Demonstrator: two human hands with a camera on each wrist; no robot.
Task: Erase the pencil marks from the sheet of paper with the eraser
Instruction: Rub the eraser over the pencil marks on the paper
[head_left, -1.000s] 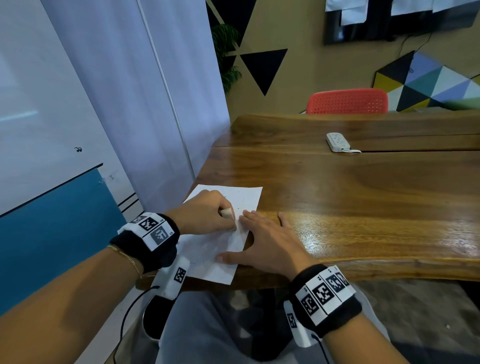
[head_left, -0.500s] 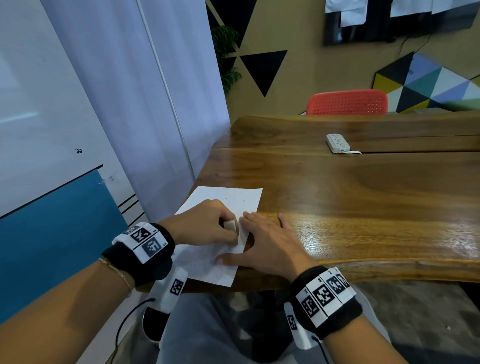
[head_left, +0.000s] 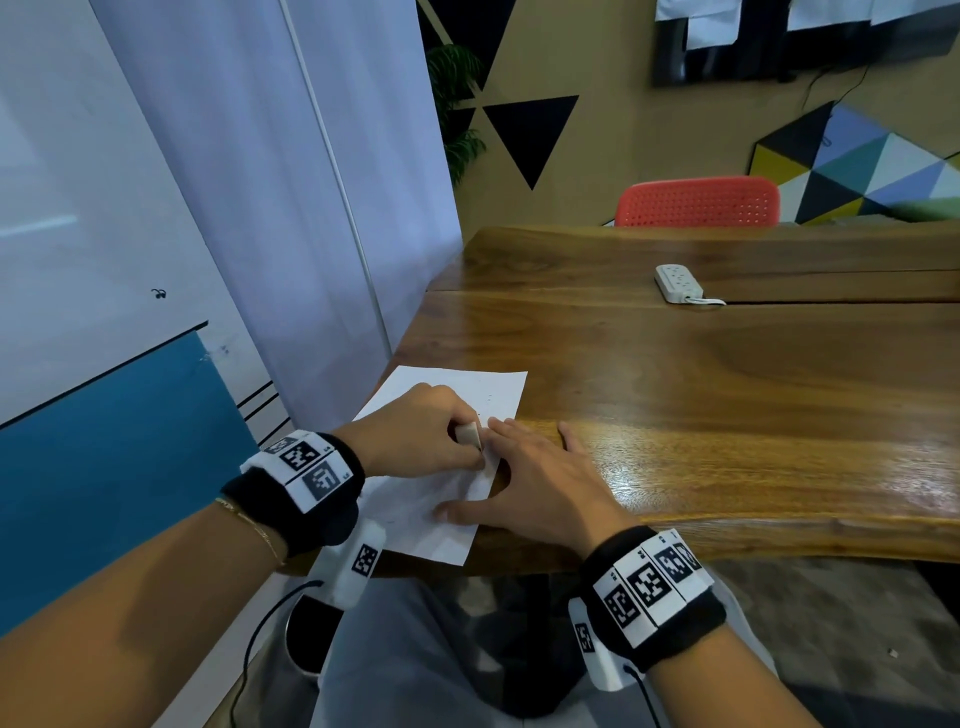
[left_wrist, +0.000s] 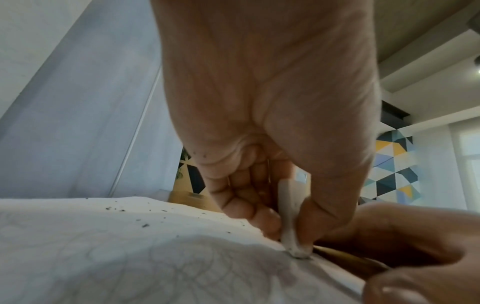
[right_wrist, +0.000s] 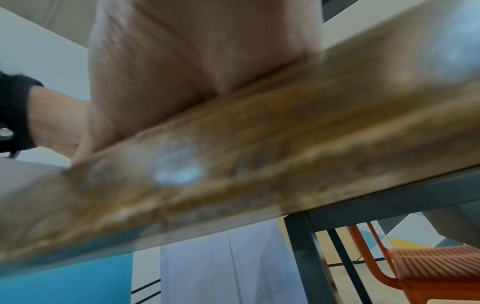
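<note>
Sheet of paper (head_left: 415, 499) lies flat at the near left corner of the wooden table (head_left: 727, 395), its near edge reaching the table's near edge. Sheet is white, slightly creased around the middle.

Left hand (head_left: 415, 441) sits over the middle of the sheet, fingers curled, thumb and fingers pinching the eraser (head_left: 470, 432). Left wrist view: eraser (left_wrist: 291, 222) is white, stands roughly upright between thumb and fingertips, its greyed lower tip touching the paper (left_wrist: 130, 257) close to the sheet's right edge.

Faint pencil marks (left_wrist: 182, 265) show on the sheet as looping grey outlines beside the eraser tip (pattern too faint to make out). Dark crumbs (left_wrist: 145, 225) lie scattered over the far part of the sheet.

Right hand (head_left: 540, 483) lies flat, fingers straight and spread, palm down: thumb on the sheet near its right edge, the other fingertips at that edge or on bare wood just beside it. Index fingertip almost meets the eraser.

Right wrist view is blurred; it shows the table's near edge (right_wrist: 259, 144) and the palm (right_wrist: 194, 51) pressed on top.

White power strip (head_left: 678, 283) rests well apart toward the far right of the table. Red chair (head_left: 696, 202) stands behind the far edge
</note>
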